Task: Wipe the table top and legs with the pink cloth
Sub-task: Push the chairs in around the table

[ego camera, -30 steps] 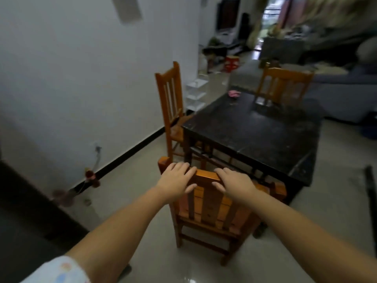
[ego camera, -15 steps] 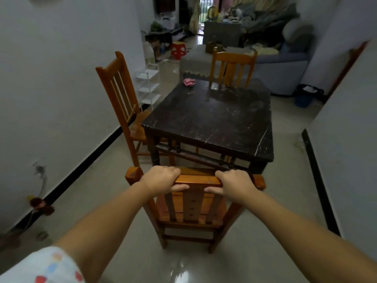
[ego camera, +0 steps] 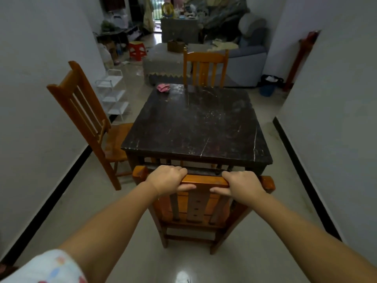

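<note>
Left hand (ego camera: 167, 178) and right hand (ego camera: 241, 184) each grip the near chair (ego camera: 202, 203) top rail, fingers curled over. Pink cloth (ego camera: 163, 87) lies crumpled on the table (ego camera: 195, 127) far-left corner. Far-right bin (ego camera: 269, 84): contents indistinct. Table legs mostly hidden.

We find no text, label, brand, number or sign that can be read anywhere around the table (ego camera: 195, 127). The clutter in the room beyond its far edge is too blurred and small for us to make out any lettering.
</note>
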Demonstrator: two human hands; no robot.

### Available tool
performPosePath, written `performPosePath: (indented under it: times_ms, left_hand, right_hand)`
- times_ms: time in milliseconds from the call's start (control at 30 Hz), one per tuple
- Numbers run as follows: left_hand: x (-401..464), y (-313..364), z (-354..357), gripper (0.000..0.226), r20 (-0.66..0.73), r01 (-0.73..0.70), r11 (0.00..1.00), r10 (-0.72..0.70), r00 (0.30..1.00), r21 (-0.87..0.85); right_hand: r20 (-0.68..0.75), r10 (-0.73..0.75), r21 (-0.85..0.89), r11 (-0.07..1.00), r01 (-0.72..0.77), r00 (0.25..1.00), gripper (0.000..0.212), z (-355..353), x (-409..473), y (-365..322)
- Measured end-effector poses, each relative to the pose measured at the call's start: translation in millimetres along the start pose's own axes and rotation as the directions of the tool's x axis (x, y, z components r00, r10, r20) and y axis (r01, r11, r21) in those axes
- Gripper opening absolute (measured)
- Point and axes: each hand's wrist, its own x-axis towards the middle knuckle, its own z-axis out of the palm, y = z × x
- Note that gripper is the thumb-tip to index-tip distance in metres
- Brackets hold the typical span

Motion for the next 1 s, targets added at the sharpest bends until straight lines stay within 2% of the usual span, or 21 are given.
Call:
performPosePath:
  times_ms: [333,433,733,867,933,1000]
  left_hand:
    - [73.4,-38.4,8.6,0.056,-0.023,0.003,1.000,-0.004,1.000,-0.026]
    - [87.1,-47.1,8.7,0.056,-0.017,-0.007,1.000,0.007,1.000,-0.026]
    - [102.3,-56.7,1.8,0.054,0.055,0.020,1.000,-0.019,0.998,-0.018]
    - [93.4,-56.1,-3.4,0.057,0.149,0.086,0.996,-0.083,0.985,-0.012]
    - [84.5,-61.1,-10.5,0.063,0.124,0.149,0.988,-0.143,0.982,-0.040]
    - [73.1,-70.9,-24.5,0.067,0.021,0.197,0.977,-0.196,0.980,-0.079]
  right_hand:
    - [0.074,0.046,-0.003,0.999,-0.046,0.996,0.051,8.8,67.4,45.5]
    - [0.034,0.044,-0.034,0.999,-0.043,0.998,0.057,11.9,79.7,53.8]
    - [0.079,0.071,-0.007,0.997,-0.070,0.994,0.050,10.5,97.4,57.8]
    - [0.120,0.046,0.027,0.998,-0.050,0.992,0.052,2.7,96.7,50.8]
    - [0.080,0.001,0.069,0.998,-0.006,0.997,0.054,-6.1,103.0,44.0]
    - [0.006,-0.055,0.092,0.994,0.055,0.998,0.053,-17.8,118.9,33.2]
